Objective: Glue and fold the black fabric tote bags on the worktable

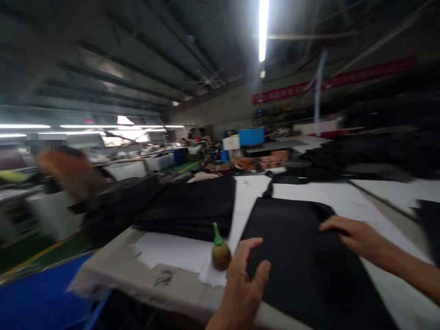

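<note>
A flat piece of black cloth (302, 256) lies on the white surface (347, 197), spread out. The right hand (354, 233) rests open on its upper right part, pinning it; the left hand (245, 279) hovers open-fingered at its near-left edge, grasping nothing. A small bottle (220, 252) (green cap) stands just beside the cloth; dark fabric piles (185, 206) lie behind.

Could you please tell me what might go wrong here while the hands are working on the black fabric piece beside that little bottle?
The small green-capped bottle stands right beside the left hand; a sideways sweep could tip it onto the black fabric piece and perhaps stain it. The fabric's near edge seems to reach the edge of the white-covered table, so it might slide off when the right hand, flat on top, lifts. The picture is motion-blurred, so both are tentative.
</note>
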### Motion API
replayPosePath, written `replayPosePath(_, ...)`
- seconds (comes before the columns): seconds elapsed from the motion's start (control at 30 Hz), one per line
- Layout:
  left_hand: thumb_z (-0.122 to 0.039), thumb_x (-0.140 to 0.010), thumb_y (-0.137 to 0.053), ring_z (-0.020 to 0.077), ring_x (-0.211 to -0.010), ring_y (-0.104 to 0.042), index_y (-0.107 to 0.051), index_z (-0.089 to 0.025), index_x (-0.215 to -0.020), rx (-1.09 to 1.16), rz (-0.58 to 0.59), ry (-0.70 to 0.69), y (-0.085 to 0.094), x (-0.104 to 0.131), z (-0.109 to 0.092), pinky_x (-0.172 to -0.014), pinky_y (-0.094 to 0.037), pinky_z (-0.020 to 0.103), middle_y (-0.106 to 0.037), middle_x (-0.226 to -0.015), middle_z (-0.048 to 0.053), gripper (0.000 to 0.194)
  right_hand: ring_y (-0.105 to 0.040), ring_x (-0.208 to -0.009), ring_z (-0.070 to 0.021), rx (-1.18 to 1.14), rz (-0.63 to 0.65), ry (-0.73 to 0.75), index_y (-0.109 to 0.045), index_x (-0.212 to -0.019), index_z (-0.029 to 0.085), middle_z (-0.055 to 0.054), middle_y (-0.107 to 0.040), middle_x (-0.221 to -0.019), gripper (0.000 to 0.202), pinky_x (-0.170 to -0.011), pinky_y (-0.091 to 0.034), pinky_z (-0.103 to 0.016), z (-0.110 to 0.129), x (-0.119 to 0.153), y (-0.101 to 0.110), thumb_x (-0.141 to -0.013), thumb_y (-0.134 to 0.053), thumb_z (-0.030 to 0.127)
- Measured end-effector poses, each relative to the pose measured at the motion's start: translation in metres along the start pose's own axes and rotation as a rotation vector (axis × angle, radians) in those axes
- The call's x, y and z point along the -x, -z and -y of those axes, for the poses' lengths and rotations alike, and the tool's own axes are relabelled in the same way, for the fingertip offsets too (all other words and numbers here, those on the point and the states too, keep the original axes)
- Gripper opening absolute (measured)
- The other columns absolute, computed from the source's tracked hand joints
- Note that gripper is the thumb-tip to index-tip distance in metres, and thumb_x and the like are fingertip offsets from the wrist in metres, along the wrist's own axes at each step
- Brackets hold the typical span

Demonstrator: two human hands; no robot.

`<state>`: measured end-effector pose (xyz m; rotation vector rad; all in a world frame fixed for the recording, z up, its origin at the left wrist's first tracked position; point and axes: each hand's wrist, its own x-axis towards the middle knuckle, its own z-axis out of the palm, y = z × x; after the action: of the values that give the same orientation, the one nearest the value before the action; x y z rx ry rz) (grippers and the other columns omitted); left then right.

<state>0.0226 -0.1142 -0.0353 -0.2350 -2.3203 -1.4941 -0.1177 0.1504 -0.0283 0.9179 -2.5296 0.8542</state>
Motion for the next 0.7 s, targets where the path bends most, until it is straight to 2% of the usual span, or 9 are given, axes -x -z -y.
replayPosePath(0.07, -0.039, -0.080, -0.056, 0.0247, -0.115, -0.050, -0.051, -0.021, -0.119, 0.117, 0.179, 0.120, -0.019, -0.021, -0.004, -0.097, -0.041, 0.038, -0.054, -0.125, 0.010, 0.043, -0.061, -0.092, -0.0163, 0.012, 0.018, -0.025, -0.066, -0.092, 0.021, -0.003, -0.066, -0.096, 0.032, -0.086, -0.049, -0.033, -0.006, 0.032, 0.014, -0.077, -0.045, 0.002)
replayPosePath(0.1, -0.044, -0.078, -0.058, 0.0259, -0.115, -0.050, -0.050, -0.018, -0.120, 0.185, 0.250, 0.174, -0.030, -0.031, -0.004, -0.097, -0.040, 0.039, -0.054, -0.124, 0.013, 0.050, -0.060, -0.096, -0.0156, 0.011, 0.014, -0.022, -0.066, -0.096, 0.022, -0.003, -0.066, -0.098, 0.042, -0.089, -0.048, -0.031, -0.007, 0.040, 0.014, -0.071, -0.040, -0.002)
replayPosePath(0.13, -0.049, -0.075, -0.060, 0.0273, -0.115, -0.051, -0.048, -0.015, -0.121, 0.242, 0.313, 0.221, -0.043, -0.039, -0.002, -0.096, -0.041, 0.040, -0.054, -0.123, 0.016, 0.058, -0.060, -0.097, -0.0151, 0.015, 0.010, -0.026, -0.066, -0.097, 0.022, -0.003, -0.066, -0.099, 0.045, -0.089, -0.048, -0.030, -0.006, 0.045, 0.012, -0.069, -0.040, -0.002)
replayPosePath(0.23, -0.062, -0.067, -0.061, 0.0297, -0.111, -0.054, -0.042, -0.010, -0.122, 0.325, 0.427, 0.365, -0.078, -0.053, 0.003, -0.091, -0.044, 0.041, -0.054, -0.120, 0.021, 0.078, -0.060, -0.097, -0.0152, 0.013, -0.007, -0.011, -0.065, -0.098, 0.021, -0.004, -0.066, -0.102, 0.043, -0.089, -0.048, -0.029, 0.000, 0.051, 0.000, -0.070, -0.040, 0.000)
replayPosePath(0.37, -0.060, -0.073, -0.056, 0.0273, -0.102, -0.060, -0.034, -0.013, -0.128, 0.384, 0.497, 0.524, -0.106, -0.057, 0.005, -0.084, -0.047, 0.041, -0.052, -0.123, 0.020, 0.076, -0.060, -0.097, -0.0159, 0.020, -0.027, -0.009, -0.064, -0.101, 0.020, -0.006, -0.065, -0.103, 0.036, -0.087, -0.048, -0.030, 0.014, 0.060, -0.010, -0.077, -0.042, 0.004)
replayPosePath(0.43, -0.054, -0.073, -0.058, 0.0284, -0.108, -0.056, -0.036, -0.012, -0.128, 0.316, 0.507, 0.446, -0.111, -0.055, 0.002, -0.089, -0.044, 0.042, -0.051, -0.125, 0.020, 0.072, -0.060, -0.094, -0.0159, 0.048, -0.014, -0.032, -0.064, -0.099, 0.019, -0.006, -0.066, -0.099, 0.034, -0.085, -0.049, -0.029, 0.020, 0.065, -0.011, -0.079, -0.041, 0.004)
replayPosePath(0.53, -0.041, -0.068, -0.068, 0.0292, -0.118, -0.048, -0.048, -0.013, -0.121, 0.057, 0.495, 0.165, -0.111, -0.050, -0.006, -0.101, -0.035, 0.041, -0.054, -0.124, 0.016, 0.064, -0.060, -0.087, -0.0187, 0.113, 0.029, -0.059, -0.066, -0.094, 0.017, -0.008, -0.066, -0.091, 0.031, -0.079, -0.050, -0.031, 0.024, 0.067, -0.010, -0.079, -0.043, 0.004)
replayPosePath(0.6, -0.034, -0.070, -0.066, 0.0278, -0.113, -0.051, -0.057, -0.016, -0.114, -0.047, 0.520, 0.014, -0.110, -0.049, -0.013, -0.101, -0.035, 0.040, -0.060, -0.117, 0.011, 0.049, -0.060, -0.084, -0.0211, 0.145, 0.058, -0.062, -0.067, -0.091, 0.015, -0.010, -0.065, -0.088, 0.027, -0.077, -0.050, -0.034, 0.026, 0.065, -0.010, -0.079, -0.044, 0.005)
replayPosePath(0.7, -0.026, -0.076, -0.059, 0.0235, -0.095, -0.060, -0.065, -0.019, -0.099, 0.077, 0.561, 0.015, -0.110, -0.053, -0.016, -0.090, -0.043, 0.035, -0.068, -0.098, 0.006, 0.025, -0.059, -0.081, -0.0217, 0.140, 0.086, -0.057, -0.067, -0.088, 0.014, -0.010, -0.064, -0.084, 0.024, -0.076, -0.050, -0.035, 0.029, 0.063, -0.007, -0.083, -0.045, 0.008)
